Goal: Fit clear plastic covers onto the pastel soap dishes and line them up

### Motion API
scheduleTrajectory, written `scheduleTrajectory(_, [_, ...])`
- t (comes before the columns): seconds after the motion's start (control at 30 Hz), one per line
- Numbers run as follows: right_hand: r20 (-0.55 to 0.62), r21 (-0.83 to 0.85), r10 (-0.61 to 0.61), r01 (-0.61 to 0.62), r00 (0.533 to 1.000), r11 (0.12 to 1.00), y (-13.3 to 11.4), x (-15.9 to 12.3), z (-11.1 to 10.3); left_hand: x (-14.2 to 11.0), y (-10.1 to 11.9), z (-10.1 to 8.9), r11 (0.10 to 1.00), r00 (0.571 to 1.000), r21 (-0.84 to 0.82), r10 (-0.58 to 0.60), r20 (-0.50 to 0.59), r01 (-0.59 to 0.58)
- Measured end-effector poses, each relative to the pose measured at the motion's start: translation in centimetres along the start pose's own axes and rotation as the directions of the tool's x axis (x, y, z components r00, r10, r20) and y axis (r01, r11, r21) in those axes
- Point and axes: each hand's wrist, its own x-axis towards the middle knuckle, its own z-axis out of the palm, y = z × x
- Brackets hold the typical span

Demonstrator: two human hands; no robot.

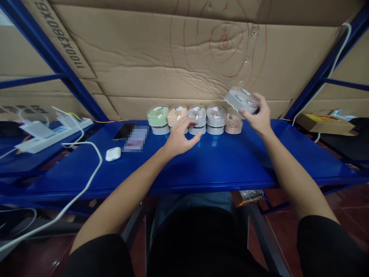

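Along the back of a blue shelf (225,165) stand clear-lidded plastic cases in stacks of two: a green case (158,115), an orange case (175,113), a grey case (196,112) and another grey case (216,114). A single brownish-pink case (233,124) sits at the row's right end. My right hand (258,115) grips a grey case (241,99), tilted and slightly blurred, raised above the brownish-pink one. Fingers apart, my left hand (184,136) hovers in front of the orange and middle grey stacks and partly hides them. What the cases contain is too small to make out.
To the left lie a white earbud case (113,154), a dark phone (124,131) and a pixelated item (136,138). A white cable (96,169) crosses the left side near a power strip (54,134). Cardboard (138,57) backs the shelf; an open carton (325,125) is at right.
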Motion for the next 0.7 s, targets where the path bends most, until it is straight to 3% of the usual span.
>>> scheduleTrajectory(0.07, [0.187,0.151,-0.091,0.063,0.978,0.987,-2.1,-1.0,-0.4,-0.7,-0.4,0.5,0.984,0.993,-0.152,-0.080,0.091,0.093])
scheduleTrajectory(0.1, [0.292,0.223,-0.144,0.080,0.946,0.972,-3.0,-1.7,-0.3,-0.9,-0.9,0.6,0.965,0.982,-0.215,-0.123,0.140,0.152])
scheduleTrajectory(0.2, [0.560,0.357,-0.280,0.079,0.780,0.931,-4.9,-3.8,0.9,-1.1,-2.5,0.7,0.905,0.943,-0.332,-0.174,0.284,0.267])
scheduleTrajectory(0.27, [0.666,0.377,-0.328,0.076,0.670,0.923,-5.2,-4.8,2.0,-1.1,-3.2,0.6,0.891,0.916,-0.354,-0.144,0.374,0.285])
scheduleTrajectory(0.37, [0.749,0.336,-0.327,0.095,0.577,0.937,-4.5,-5.6,3.1,-1.5,-3.4,1.0,0.916,0.886,-0.292,-0.124,0.446,0.276])
scheduleTrajectory(0.5, [0.753,0.259,-0.317,0.183,0.576,0.948,-4.0,-6.4,3.9,-2.3,-2.6,2.5,0.971,0.904,-0.138,-0.122,0.409,0.194])
scheduleTrajectory(0.6, [0.729,0.228,-0.359,0.287,0.583,0.930,-4.8,-6.9,4.2,-2.8,-2.1,3.5,0.977,0.906,-0.135,-0.098,0.412,0.167])
scheduleTrajectory(0.7, [0.719,0.185,-0.338,0.301,0.608,0.935,-5.6,-6.5,3.5,-2.8,-1.9,3.5,0.976,0.898,-0.121,-0.116,0.424,0.183])
